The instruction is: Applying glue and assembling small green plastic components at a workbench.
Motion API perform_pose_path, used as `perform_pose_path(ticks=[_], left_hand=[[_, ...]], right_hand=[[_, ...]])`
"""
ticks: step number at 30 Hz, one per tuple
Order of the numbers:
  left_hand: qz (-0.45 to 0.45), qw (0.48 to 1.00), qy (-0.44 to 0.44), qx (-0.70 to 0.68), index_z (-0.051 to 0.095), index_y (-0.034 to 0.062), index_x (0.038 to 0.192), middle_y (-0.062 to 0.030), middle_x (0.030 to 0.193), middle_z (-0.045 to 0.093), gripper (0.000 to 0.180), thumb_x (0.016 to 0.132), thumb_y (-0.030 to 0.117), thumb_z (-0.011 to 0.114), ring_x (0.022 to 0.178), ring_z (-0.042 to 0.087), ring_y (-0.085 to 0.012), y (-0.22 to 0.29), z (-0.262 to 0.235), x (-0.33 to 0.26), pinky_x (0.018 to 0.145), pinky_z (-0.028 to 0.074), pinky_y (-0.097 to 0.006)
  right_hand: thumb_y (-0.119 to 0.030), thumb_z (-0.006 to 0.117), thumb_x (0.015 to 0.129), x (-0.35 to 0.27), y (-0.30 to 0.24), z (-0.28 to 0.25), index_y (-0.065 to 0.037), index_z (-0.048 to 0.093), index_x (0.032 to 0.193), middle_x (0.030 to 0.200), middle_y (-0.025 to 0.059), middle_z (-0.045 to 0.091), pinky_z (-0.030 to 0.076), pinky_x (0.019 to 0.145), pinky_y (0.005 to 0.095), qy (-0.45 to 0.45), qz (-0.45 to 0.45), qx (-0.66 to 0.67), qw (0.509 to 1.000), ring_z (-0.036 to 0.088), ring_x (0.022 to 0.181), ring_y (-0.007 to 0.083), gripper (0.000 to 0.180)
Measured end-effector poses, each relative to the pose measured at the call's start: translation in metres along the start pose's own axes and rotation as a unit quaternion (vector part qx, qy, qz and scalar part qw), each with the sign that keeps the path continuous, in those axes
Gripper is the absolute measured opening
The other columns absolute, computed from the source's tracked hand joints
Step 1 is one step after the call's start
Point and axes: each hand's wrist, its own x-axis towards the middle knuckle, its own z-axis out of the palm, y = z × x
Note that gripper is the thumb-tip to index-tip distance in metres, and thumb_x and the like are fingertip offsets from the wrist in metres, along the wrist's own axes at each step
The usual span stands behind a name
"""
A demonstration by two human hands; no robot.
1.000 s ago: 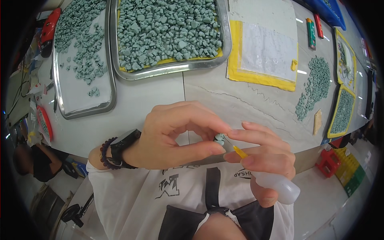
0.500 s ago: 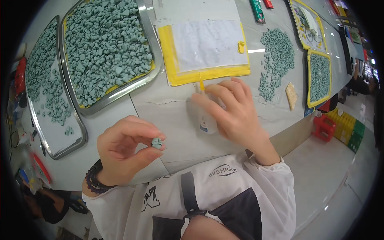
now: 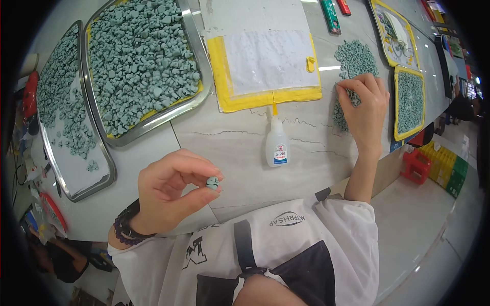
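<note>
My left hand (image 3: 176, 186) pinches a small blue-green stone (image 3: 213, 183) between thumb and fingertips, held above the near part of the table. My right hand (image 3: 365, 109) is over the long pile of small blue-green stones (image 3: 356, 55) on the right, its thumb and forefinger pressed together at the pile's left edge. Whatever lies between those fingertips is too small to make out. Between my hands is a white squeeze bottle (image 3: 277, 140) with a thin yellow nozzle, held by neither hand. Just beyond it lies a yellow-edged board with a white sheet (image 3: 270, 64).
A metal-rimmed tray (image 3: 208, 76) heaped with larger stones stands at the far left, beside another metal-rimmed tray (image 3: 113, 176). On the right are a yellow-edged tray of small stones (image 3: 408, 104) and another yellow-edged tray (image 3: 375, 10). A green box (image 3: 331, 18) lies at the back.
My right hand has let go of the squeeze bottle and moved right to the pile of small stones. My left hand still pinches its stone, now slightly farther right in the picture.
</note>
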Motion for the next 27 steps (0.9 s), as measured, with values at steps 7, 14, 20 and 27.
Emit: perform_pose_path(ticks=[7,14,20,27], left_hand=[[-0.098,0.993,0.006,-0.070,0.055,-0.0069,0.110,-0.0120,0.106,0.057,0.031,0.080,-0.013,0.058,0.097,0.059,-0.0153,-0.003,0.003,0.002,0.084,0.051,-0.027],[-0.103,0.993,0.023,-0.060,0.053,-0.0095,0.114,-0.0171,0.114,0.054,0.033,0.081,-0.014,0.054,0.099,0.059,-0.0188,-0.002,0.006,0.002,0.084,0.052,-0.029],[-0.092,0.993,0.015,-0.072,0.054,-0.0099,0.113,-0.0164,0.113,0.054,0.031,0.082,-0.013,0.052,0.099,0.059,-0.0179,-0.005,0.005,-0.002,0.085,0.051,-0.028],[-0.075,0.995,0.033,-0.058,0.055,-0.0091,0.112,-0.0146,0.108,0.056,0.028,0.083,-0.011,0.052,0.096,0.059,-0.0176,-0.006,0.007,0.000,0.083,0.052,-0.028]], right_hand=[[-0.005,0.072,0.052,-0.011,-0.087,-0.050,-0.009,0.067,0.075,0.072,0.0016,0.053,0.039,0.068,0.0372,0.013,-0.124,0.291,0.949,0.051,0.067,0.0184,0.024],[-0.005,0.073,0.048,-0.015,-0.125,-0.020,-0.012,0.067,0.075,0.073,-0.0012,0.052,0.041,0.076,0.0414,-0.008,-0.188,0.362,0.913,0.051,0.067,0.0173,0.029],[-0.004,0.075,0.047,-0.014,-0.131,-0.016,-0.012,0.067,0.077,0.073,-0.0015,0.052,0.041,0.078,0.0420,-0.013,-0.182,0.357,0.916,0.051,0.067,0.0176,0.032],[-0.002,0.074,0.048,-0.015,-0.133,-0.016,-0.011,0.066,0.077,0.073,-0.0011,0.052,0.041,0.077,0.0410,-0.025,-0.175,0.348,0.921,0.051,0.067,0.0177,0.032]])
